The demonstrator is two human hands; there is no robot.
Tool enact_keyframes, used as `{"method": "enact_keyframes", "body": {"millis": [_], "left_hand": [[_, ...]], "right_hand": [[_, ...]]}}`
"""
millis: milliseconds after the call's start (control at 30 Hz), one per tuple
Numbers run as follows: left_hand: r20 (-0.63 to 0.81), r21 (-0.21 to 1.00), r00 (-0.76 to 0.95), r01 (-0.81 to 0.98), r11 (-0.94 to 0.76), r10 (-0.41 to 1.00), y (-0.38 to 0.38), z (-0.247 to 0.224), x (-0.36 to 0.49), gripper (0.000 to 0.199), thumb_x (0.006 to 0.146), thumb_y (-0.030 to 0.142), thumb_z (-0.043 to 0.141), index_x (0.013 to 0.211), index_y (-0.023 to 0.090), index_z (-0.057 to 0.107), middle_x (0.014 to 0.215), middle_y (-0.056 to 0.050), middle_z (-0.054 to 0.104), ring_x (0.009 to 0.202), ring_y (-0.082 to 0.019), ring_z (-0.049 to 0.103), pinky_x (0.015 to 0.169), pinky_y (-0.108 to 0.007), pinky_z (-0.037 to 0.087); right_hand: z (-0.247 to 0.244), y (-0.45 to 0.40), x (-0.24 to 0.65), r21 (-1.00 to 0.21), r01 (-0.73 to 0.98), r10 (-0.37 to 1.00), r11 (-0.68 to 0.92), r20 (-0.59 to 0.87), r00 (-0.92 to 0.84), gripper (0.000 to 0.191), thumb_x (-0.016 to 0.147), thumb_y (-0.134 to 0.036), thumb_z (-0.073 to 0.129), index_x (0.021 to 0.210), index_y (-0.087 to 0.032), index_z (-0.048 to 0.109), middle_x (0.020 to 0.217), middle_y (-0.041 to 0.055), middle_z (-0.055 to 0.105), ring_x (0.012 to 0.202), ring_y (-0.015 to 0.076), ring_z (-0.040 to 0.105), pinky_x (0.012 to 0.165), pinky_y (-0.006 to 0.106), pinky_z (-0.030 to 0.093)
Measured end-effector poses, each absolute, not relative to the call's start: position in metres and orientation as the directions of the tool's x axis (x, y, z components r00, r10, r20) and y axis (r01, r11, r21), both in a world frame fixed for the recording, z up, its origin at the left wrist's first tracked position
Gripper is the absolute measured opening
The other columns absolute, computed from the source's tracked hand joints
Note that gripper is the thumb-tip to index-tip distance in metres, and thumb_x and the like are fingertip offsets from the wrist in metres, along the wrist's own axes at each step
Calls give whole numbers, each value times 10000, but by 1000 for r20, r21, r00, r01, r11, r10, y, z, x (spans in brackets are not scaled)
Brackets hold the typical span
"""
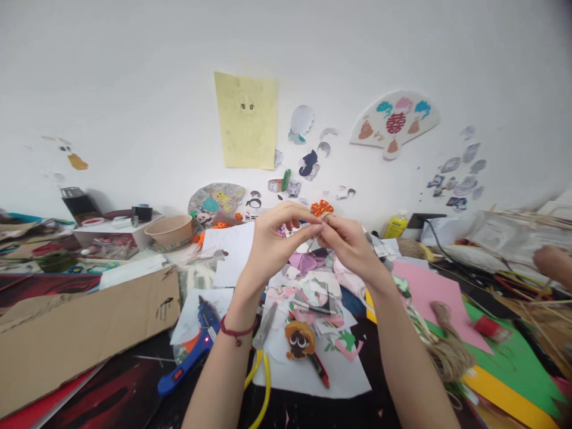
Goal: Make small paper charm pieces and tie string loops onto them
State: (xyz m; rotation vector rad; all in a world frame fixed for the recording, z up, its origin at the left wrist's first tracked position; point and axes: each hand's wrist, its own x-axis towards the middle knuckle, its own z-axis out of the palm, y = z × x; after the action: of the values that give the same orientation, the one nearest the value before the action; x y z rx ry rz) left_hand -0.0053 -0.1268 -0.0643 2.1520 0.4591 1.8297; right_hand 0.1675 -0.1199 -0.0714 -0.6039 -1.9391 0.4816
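On the near side of the counter [346,411], yellow-handled scissors [267,387] and a blue glue gun [196,360] lie by the left forearm [226,372]; the gun's light glows, so a careless drop of that arm might knock something hot or sharp. Next come a cartoon cutout [295,342] and a marker [320,370] on white paper [351,378]. Above the paper scraps [290,292], left hand [283,229] and right hand [346,235] meet, fingertips pinched on a thin pale piece [313,243]; being so slight, it could slip and vanish in that clutter. Just past them shows an orange ornament [322,207]; whether it is held, I cannot tell. Farther off, a yellow drawing [248,143] and a fan [395,138] hang on the wall [134,89].
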Motion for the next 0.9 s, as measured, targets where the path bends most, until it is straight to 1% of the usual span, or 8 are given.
{"method": "enact_keyframes", "body": {"millis": [133, 267, 367, 467, 600, 733, 833, 900], "left_hand": [[848, 502, 172, 39, -864, 501, -126, -64, -9, 117, 812, 313, 738, 861, 211, 707, 874, -37, 700, 700, -119, 592, 632, -268, 499], [811, 556, 164, 79, -827, 561, -127, -64, -9, 166, 803, 329, 744, 850, 183, 679, 815, -35, 694, 662, -112, 606, 603, -243, 502], [819, 529, 183, 130, -839, 545, -129, -63, -9, 146, 817, 319, 731, 830, 183, 679, 745, -20, 698, 650, -116, 642, 612, -238, 520], [840, 482, 191, 169, -860, 508, -133, -62, -10, 93, 826, 280, 724, 840, 197, 686, 728, -3, 712, 660, -121, 674, 644, -241, 543], [845, 449, 225, 193, -873, 485, -136, -61, -12, 27, 856, 215, 677, 868, 216, 700, 749, -2, 732, 665, -126, 686, 643, -249, 551], [840, 451, 231, 210, -868, 492, -137, -60, -12, 54, 856, 174, 662, 861, 213, 699, 754, -2, 735, 672, -126, 689, 640, -247, 544], [822, 469, 239, 228, -853, 516, -138, -60, -12, 37, 855, 188, 666, 877, 196, 696, 769, -9, 739, 698, -129, 699, 654, -243, 540], [804, 480, 245, 273, -834, 542, -140, -59, -12, 39, 860, 198, 661, 885, 185, 688, 774, -10, 738, 711, -128, 699, 660, -239, 531]], "right_hand": [[-70, -121, 166, -537, 237, 585, 810, 713, -386, 360, 992, -417, 433, 701, -205, 451, 628, -34, 404, 556, 104, 360, 535, 272, 297], [-70, -122, 166, -540, 245, 592, 805, 712, -377, 353, 996, -422, 423, 718, -207, 466, 641, -29, 416, 558, 106, 371, 536, 273, 309], [-70, -122, 168, -502, 299, 584, 811, 724, -367, 361, 997, -419, 422, 706, -208, 452, 623, -33, 410, 556, 105, 374, 536, 273, 303], [-70, -121, 168, -469, 344, 576, 813, 731, -366, 346, 998, -416, 422, 727, -209, 480, 619, -30, 430, 565, 108, 405, 540, 272, 305], [-70, -122, 169, -477, 318, 571, 820, 721, -392, 329, 1000, -407, 421, 748, -211, 500, 641, -27, 449, 573, 108, 416, 555, 271, 319], [-68, -122, 171, -463, 306, 554, 832, 721, -416, 314, 1003, -383, 421, 753, -210, 501, 642, -31, 454, 571, 105, 412, 565, 267, 326], [-66, -123, 173, -435, 316, 536, 843, 720, -440, 301, 1006, -363, 422, 762, -207, 505, 650, -33, 465, 578, 99, 422, 572, 258, 329], [-66, -123, 173, -412, 332, 526, 849, 722, -449, 302, 1006, -346, 426, 750, -203, 497, 639, -39, 460, 568, 93, 416, 567, 252, 322]]}}
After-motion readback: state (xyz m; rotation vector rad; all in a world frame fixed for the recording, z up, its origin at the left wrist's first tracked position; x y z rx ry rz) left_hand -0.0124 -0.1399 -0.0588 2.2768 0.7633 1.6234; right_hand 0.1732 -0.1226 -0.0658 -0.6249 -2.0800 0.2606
